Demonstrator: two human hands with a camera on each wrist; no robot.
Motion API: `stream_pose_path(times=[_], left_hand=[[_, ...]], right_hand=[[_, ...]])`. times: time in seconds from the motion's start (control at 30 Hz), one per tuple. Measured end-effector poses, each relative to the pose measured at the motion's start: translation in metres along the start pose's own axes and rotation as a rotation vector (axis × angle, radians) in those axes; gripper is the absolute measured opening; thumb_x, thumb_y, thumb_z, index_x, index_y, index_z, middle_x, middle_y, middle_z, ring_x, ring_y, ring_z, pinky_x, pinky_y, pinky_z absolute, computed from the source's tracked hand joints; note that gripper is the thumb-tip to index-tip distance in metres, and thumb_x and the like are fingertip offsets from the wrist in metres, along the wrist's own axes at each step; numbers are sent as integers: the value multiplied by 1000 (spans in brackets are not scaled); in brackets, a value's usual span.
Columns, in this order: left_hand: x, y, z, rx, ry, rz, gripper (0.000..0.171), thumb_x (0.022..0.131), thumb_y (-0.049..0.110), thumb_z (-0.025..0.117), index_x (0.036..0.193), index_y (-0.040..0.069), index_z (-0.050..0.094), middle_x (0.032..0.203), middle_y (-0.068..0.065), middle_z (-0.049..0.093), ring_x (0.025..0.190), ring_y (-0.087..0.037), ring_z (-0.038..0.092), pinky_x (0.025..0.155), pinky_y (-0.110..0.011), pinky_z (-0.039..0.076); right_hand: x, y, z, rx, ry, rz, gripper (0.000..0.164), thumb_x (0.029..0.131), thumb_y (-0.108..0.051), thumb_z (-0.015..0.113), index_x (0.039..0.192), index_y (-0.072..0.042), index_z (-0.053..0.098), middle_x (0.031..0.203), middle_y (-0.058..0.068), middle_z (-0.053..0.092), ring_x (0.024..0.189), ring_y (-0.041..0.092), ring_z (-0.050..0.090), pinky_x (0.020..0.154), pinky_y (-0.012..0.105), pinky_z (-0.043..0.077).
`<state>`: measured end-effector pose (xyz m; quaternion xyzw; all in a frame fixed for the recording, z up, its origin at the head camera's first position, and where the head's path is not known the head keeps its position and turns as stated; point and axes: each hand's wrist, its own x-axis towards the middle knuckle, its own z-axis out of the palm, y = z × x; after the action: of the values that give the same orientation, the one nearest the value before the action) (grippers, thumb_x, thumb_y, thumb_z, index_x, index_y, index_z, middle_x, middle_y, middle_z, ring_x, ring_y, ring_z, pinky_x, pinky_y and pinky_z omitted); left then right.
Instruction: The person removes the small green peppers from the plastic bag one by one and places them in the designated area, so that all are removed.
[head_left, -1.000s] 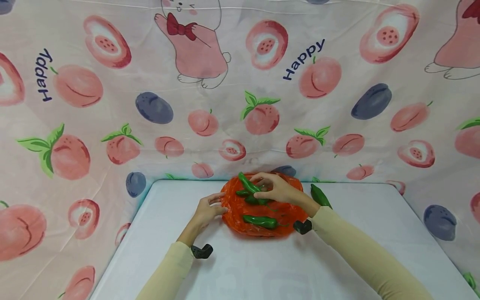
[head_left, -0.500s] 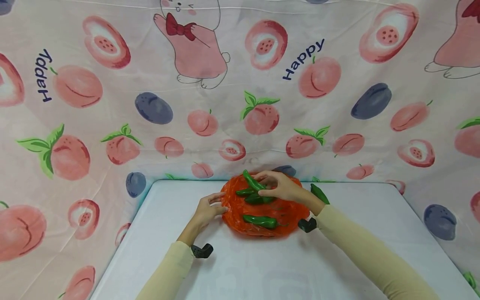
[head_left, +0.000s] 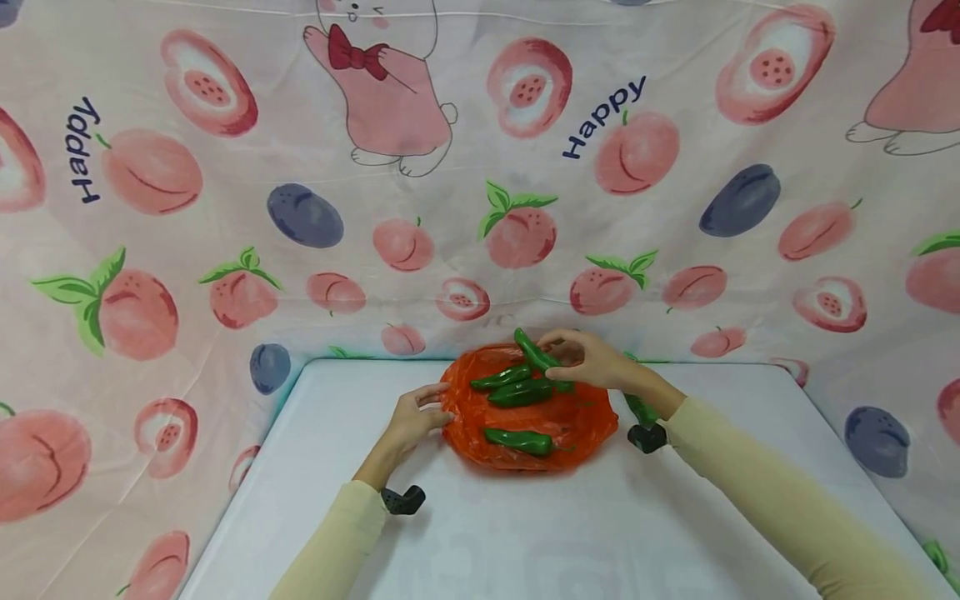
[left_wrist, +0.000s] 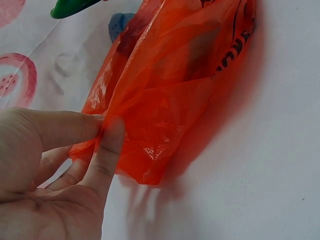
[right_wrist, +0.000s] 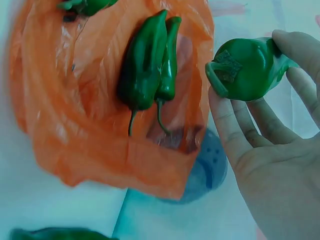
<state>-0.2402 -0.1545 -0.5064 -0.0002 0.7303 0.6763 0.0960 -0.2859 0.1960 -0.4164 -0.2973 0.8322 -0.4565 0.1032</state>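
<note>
At the 9 o'clock edge of the orange-red plastic bag [head_left: 471,418], the left hand [head_left: 408,419] had its grip closed, thumb and forefinger pinching the thin film. From 2 o'clock, the right hand [head_left: 592,360] held a green pepper [head_left: 534,352] in its grip, stem end toward the wrist, tip pointing to 10 o'clock in the head view. That pepper hung by the bag's 12 o'clock side, though its exact height was hard to judge. Within the bag, toward 11 o'clock, a slim pepper [head_left: 501,377] and a broader pepper [head_left: 520,393] lay side by side; a front pepper [head_left: 517,441] lay apart from them near 6 o'clock. Just outside, at 3 o'clock, an outlying pepper [head_left: 641,412] lay on the white bench [head_left: 480,533], partly hidden by the right arm [head_left: 750,483].
</note>
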Motion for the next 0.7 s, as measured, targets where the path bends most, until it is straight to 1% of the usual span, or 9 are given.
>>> stream_pose_path(times=[0.23,0.43,0.5,0.7], left_hand=[[0,-1,0,19,15,7,56,87,-9,72,141,5,61,127,-20,60,85,-17,68,85,-42,61],[0,-1,0,-7,1,12,57,86,-9,72,141,2,60,128,-22,59,85,-17,69,80,-39,62],[0,-2,-1,-7,-1,19,57,85,-9,73,141,0,60,127,-23,60,86,-17,69,79,-39,62],[2,-2,-2,16,13,23,57,85,-7,74,139,2,62,126,-22,62,90,-19,69,81,-39,62]], right_hand=[[-17,4,-15,-62,31,47,46,93,-22,78,135,-14,61,132,14,64,122,37,59,103,59,48],[-35,10,-30,-106,52,51,48,93,-24,78,136,-13,60,134,18,61,117,37,62,98,58,51],[-41,13,-35,-114,57,61,48,93,-25,78,137,-15,60,135,18,61,118,36,62,98,56,52],[-57,22,-48,-114,76,91,47,93,-25,78,137,-17,61,138,14,60,120,35,61,96,54,54]])
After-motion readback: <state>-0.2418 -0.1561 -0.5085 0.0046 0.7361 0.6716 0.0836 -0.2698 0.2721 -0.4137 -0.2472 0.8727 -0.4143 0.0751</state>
